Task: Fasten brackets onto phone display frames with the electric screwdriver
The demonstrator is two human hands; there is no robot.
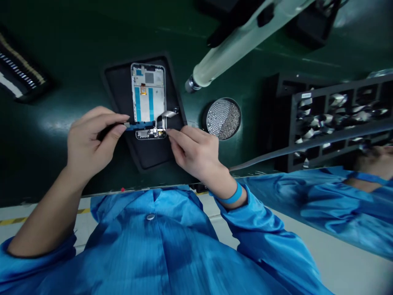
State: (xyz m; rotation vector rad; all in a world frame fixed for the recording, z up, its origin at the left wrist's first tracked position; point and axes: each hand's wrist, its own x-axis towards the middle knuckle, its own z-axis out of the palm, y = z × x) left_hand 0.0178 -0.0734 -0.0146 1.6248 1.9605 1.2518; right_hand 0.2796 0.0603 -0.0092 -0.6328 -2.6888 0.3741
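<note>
An opened smartphone (158,102) lies on a black tray (150,157), its inner side with blue strips facing up. My left hand (92,139) is left of the phone's lower end, thumb and forefinger pinching the end of a thin blue-and-black strip part (139,126) that reaches across the phone. At the lower right corner of the phone, the fingertips of my right hand (196,151) are closed together and touch its edge; what they hold, if anything, is hidden. A silvery flex cable (168,114) sticks out past the phone's right side, above my right fingers.
Right of the tray stands a round dish (223,119) of tiny screws. Above it a pale tube with a metal tip (211,67) slants down. Compartment trays (333,98) of shiny parts stand at right, beside a co-worker's blue sleeve (337,205). A striped black block (23,67) is far left.
</note>
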